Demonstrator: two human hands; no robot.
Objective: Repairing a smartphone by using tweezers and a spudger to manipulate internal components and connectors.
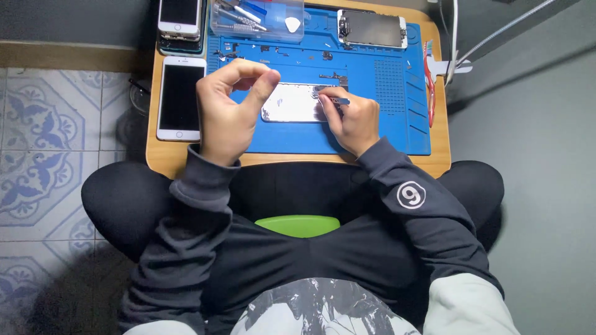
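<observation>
— What lay around the person, widest first?

— A patterned tile floor [37, 124] off past the left hand, a plain grey one on the other side. Across the lap sat a small wooden worktop [162, 162], and a blue repair mat [385, 124] covered most of it.

— And the piece being worked on?

— An opened silver phone body [292, 104] lay on the mat directly between the hands, its long axis running from one hand to the other.

— Which hand was closer?

— The right hand [354, 121]. It rested at the body's end, fingers clamped on a thin metal tool [338, 100] whose tip met the corner there. The left hand [228, 111] hovered over the opposite end, thumb and forefinger pinched together; whether they held anything, I couldn't tell.

— Anything else?

— A white phone [180, 98] lay beyond the left hand, a clear parts box [257, 18] and a detached screen [371, 28] farther out.
</observation>
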